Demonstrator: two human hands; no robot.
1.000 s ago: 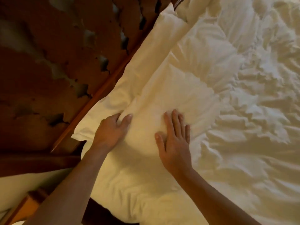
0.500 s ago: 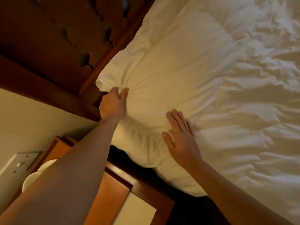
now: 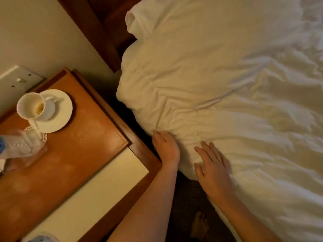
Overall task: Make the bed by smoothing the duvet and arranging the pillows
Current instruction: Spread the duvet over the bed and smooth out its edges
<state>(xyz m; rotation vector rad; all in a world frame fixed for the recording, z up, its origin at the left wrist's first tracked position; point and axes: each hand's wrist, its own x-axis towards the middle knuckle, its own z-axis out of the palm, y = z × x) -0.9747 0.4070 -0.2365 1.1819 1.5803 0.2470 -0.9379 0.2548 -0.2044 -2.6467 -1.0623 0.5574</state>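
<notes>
The white duvet (image 3: 236,119) is rumpled and fills the right side of the head view. At the top, a pillow corner (image 3: 134,18) sticks out against the dark wooden headboard (image 3: 104,32). My left hand (image 3: 166,147) is at the duvet's near side edge. Creases in the fabric run into it, and its fingertips are hidden in the cloth as it grips the edge. Just to its right, my right hand (image 3: 213,168) lies flat on the duvet with fingers straight and slightly spread.
A wooden nightstand (image 3: 78,154) stands close to the left of the bed. It holds a white cup on a saucer (image 3: 45,110) and a clear plastic bottle (image 3: 19,144). A wall switch plate (image 3: 15,79) is behind it. A bare foot (image 3: 201,226) stands in the dark gap.
The view swung down and left, from the headboard to the nightstand. Both hands moved from the pillow down the bed's side edge. The left hand let go of the pillow corner and now grips the duvet edge.
</notes>
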